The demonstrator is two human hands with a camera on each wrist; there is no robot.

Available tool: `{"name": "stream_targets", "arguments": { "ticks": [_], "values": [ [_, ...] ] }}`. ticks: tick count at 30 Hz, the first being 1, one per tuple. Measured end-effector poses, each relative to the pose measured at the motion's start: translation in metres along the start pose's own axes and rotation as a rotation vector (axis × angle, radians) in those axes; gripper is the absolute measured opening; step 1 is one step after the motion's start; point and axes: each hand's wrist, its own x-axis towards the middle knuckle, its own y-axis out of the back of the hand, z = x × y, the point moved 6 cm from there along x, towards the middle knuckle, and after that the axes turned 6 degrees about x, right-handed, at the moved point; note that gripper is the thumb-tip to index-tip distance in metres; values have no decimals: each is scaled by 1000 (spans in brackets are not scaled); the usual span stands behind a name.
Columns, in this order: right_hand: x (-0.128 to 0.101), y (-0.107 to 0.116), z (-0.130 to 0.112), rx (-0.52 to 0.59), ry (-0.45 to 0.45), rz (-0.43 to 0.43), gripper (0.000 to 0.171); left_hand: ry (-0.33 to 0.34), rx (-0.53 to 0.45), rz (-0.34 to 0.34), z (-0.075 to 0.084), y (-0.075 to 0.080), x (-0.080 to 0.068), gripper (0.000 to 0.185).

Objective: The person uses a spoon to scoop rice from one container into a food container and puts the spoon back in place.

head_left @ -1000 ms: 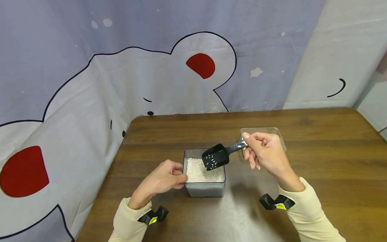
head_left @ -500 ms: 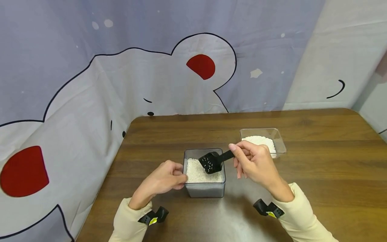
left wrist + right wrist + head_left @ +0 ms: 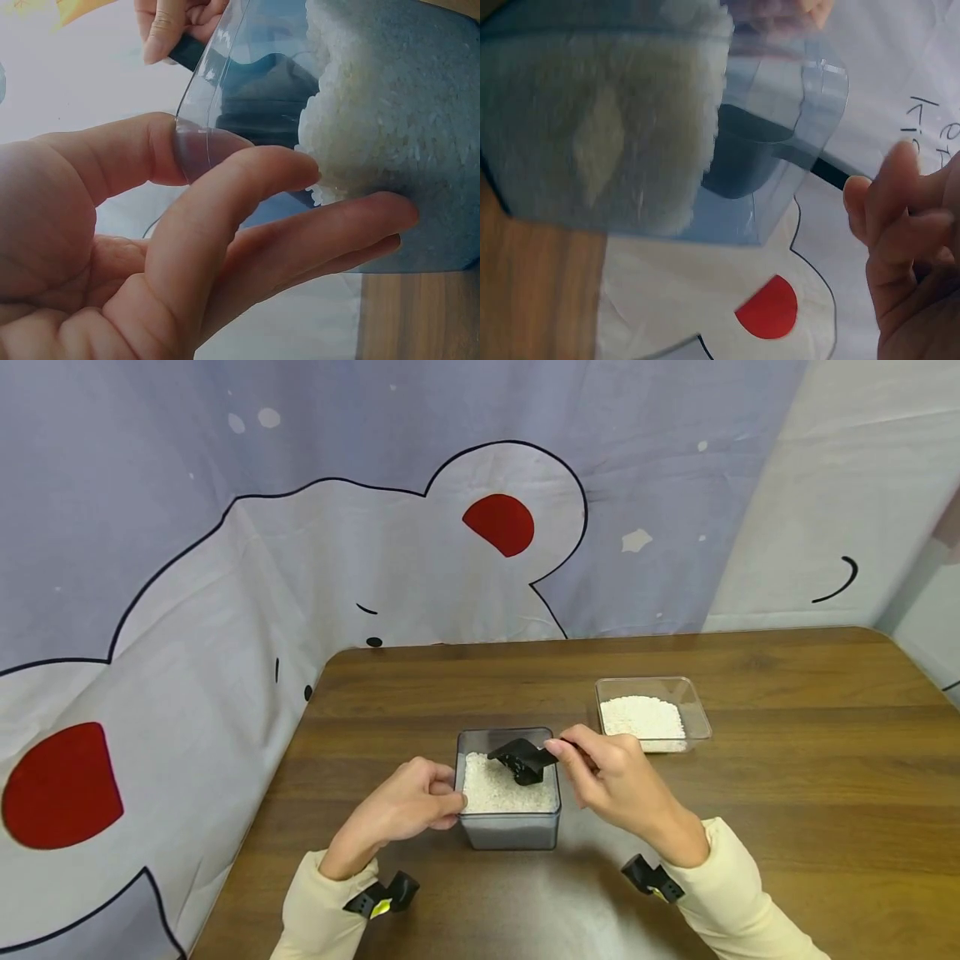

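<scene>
On the table (image 3: pixel 750 827), the tub (image 3: pixel 508 827) of rice (image 3: pixel 491 785) stood at center frame, with a shallow tray (image 3: pixel 693 706) holding rice to its upper right. The left hand (image 3: pixel 408 802) was curled on the tub's left wall, steadying it, while the right hand (image 3: pixel 611 777) pinched the handle of the black scoop (image 3: pixel 521 758), whose bowl was dipping into the rice. The step looked like loading the scoop; the next move would call for lifting it level so no grains spill.
</scene>
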Motion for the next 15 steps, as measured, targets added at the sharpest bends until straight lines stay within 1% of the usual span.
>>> {"name": "stream_targets", "arguments": {
  "ticks": [5, 7, 10, 12, 15],
  "values": [
    [-3, -7, 7, 55, -132, -38, 15, -4, 8, -1, -1, 0, 1, 15],
    [-3, -10, 8, 78, -178, -37, 18, -3, 13, 1, -2, 0, 1, 17],
    [-1, -10, 6, 126, -260, -21, 21, 5, 16, 6, -3, 0, 2, 14],
    [1, -10, 5, 172, -342, -11, 22, 10, 13, 6, -4, 0, 2, 13],
    [2, -8, 6, 261, -517, -4, 26, 12, 11, 8, -4, 0, 3, 17]
  ]
}}
